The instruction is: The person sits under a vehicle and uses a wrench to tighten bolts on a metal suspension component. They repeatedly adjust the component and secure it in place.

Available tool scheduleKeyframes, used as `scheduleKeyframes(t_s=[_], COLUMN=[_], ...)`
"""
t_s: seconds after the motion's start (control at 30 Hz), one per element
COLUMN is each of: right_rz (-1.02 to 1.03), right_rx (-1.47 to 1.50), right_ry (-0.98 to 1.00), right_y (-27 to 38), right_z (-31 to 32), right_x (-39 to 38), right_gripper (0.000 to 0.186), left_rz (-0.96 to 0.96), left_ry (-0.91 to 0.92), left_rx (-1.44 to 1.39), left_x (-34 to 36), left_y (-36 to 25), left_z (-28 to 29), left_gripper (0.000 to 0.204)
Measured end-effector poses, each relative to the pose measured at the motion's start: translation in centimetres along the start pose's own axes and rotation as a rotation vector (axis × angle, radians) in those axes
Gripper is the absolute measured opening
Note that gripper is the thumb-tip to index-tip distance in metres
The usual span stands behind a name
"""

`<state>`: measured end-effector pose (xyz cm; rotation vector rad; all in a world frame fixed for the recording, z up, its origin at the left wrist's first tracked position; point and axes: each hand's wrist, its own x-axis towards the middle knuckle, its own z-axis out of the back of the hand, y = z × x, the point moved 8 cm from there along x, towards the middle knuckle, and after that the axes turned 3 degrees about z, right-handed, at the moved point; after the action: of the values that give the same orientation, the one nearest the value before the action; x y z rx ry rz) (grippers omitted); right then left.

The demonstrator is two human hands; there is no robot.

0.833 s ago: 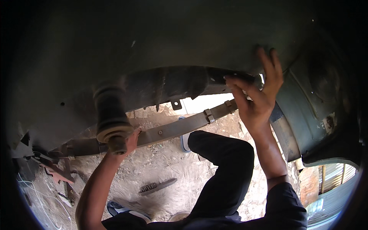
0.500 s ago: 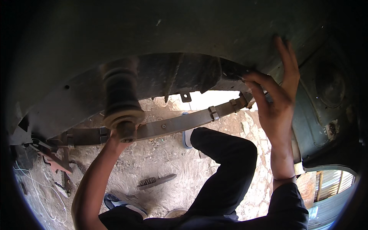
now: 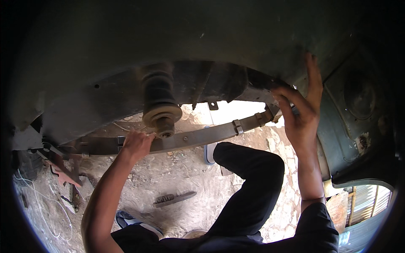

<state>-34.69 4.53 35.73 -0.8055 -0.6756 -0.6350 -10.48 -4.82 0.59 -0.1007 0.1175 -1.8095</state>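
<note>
While the left hand (image 3: 138,145) is on the leaf spring (image 3: 200,138), just left of the ribbed stop (image 3: 162,110), its finger closure cannot be determined. The spring spans left to right. At right, the right hand (image 3: 303,120) holds its fingers apart against the dark panel (image 3: 202,38).

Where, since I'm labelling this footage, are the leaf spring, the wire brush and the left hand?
Leaf spring (image 3: 200,137): head view, on its flat side, near mid-length.
Wire brush (image 3: 176,199): head view, on its handle, beside the bristles.
Left hand (image 3: 138,144): head view, on the back of the hand.
</note>
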Motion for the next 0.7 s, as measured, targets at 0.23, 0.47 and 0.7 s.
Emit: scheduleKeyframes(t_s=[0.23,0.47,0.7], right_rz=[-0.009,-0.076,-0.182], right_rx=[0.037,0.11,0.383], right_ry=[-0.042,-0.065,-0.084], right_y=[0.4,0.0,-1.7], right_z=[-1.3,0.0,-0.9], right_x=[0.6,-0.2,-1.2], right_gripper=[0.016,0.016,0.015], left_rz=[-0.158,-0.139,-0.2], left_ry=[-0.011,0.016,-0.119], left_rx=[0.028,-0.016,0.028], left_x=[-0.3,-1.2,-1.5], left_y=[1.6,4.1,4.2], left_z=[0.6,0.7,2.2], left_gripper=[0.028,0.029,0.026])
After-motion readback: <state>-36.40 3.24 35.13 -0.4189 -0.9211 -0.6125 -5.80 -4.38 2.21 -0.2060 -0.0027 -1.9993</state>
